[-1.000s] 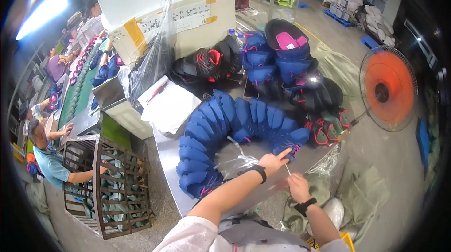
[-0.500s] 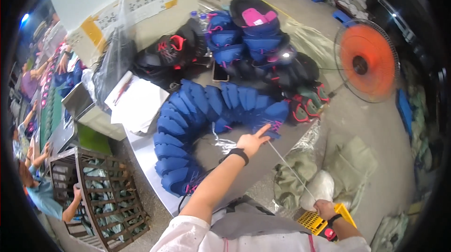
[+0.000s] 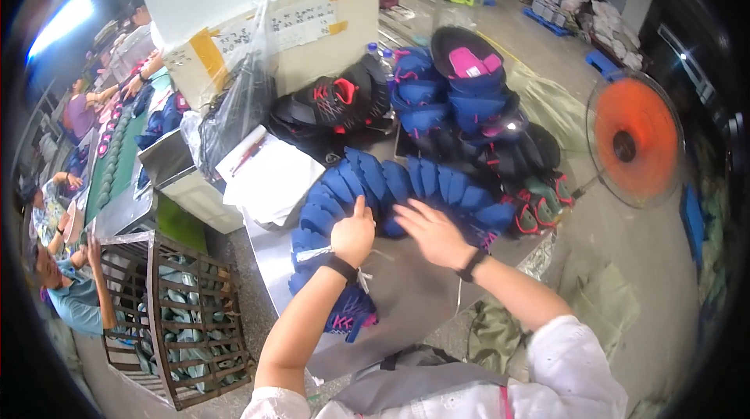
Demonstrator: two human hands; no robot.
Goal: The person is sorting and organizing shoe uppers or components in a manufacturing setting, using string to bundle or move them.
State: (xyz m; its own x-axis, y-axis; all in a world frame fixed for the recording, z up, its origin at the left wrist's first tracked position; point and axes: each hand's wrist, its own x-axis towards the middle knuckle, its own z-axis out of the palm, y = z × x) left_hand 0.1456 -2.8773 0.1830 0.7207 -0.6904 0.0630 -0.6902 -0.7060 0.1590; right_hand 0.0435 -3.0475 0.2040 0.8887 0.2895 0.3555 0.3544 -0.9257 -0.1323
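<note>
Blue shoe uppers [image 3: 316,220] with pink trim stand pressed together in a curved row on a metal table [image 3: 406,294]. My left hand [image 3: 353,235] is over the left inner side of the curve. Its index finger points toward the uppers; the other fingers are partly hidden. White string [image 3: 312,253] shows beside this hand and below it. My right hand [image 3: 433,238] reaches to the inner side of the curve's middle, fingers stretched out, with nothing seen in it. One upper [image 3: 349,317] at the near left end lies tilted below my left wrist.
Behind the row are stacked blue uppers [image 3: 478,110] and black uppers [image 3: 336,103]. White papers [image 3: 269,177] lie at left. An orange fan [image 3: 633,142] stands at right, a slatted crate [image 3: 195,317] at lower left. Other people work by a green conveyor [image 3: 129,157].
My left hand has moved left from the row's right end. My right hand has let go of the taut string at lower right and come up to the uppers. The view has shifted.
</note>
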